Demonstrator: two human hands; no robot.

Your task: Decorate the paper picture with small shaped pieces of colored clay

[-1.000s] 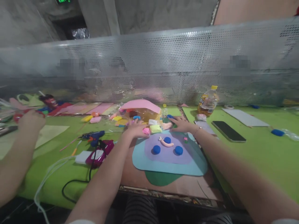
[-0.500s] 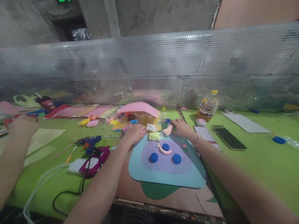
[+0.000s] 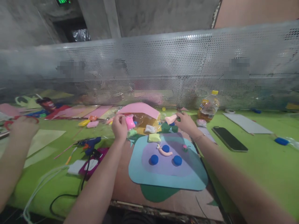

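My left hand (image 3: 119,127) is lifted above the table with its fingers closed on a bright pink clay lump (image 3: 130,121). My right hand (image 3: 185,122) is raised too and pinches a pale pink clay piece (image 3: 171,119). Below them lies a light blue sheet (image 3: 142,169) with a lilac oval (image 3: 168,166) on it. On the oval sit three blue clay balls (image 3: 154,159) and a small peach clay worm (image 3: 164,151). A pale green clay block (image 3: 154,137) rests at the sheet's far edge. Behind the hands stands a bag of clay pieces under a pink paper cover (image 3: 139,108).
Another person's arm and hand (image 3: 20,129) reach in at the left. A blue glue gun (image 3: 90,143), a magenta device (image 3: 95,161) with a black cable, coloured paper strips, an oil bottle (image 3: 208,106), a phone (image 3: 229,139) and a perforated metal screen (image 3: 163,62) surround the green table (image 3: 263,155).
Both my hands rose off the table. The left picked up the bright pink clay and drew left; the right lifted the pale pink piece.
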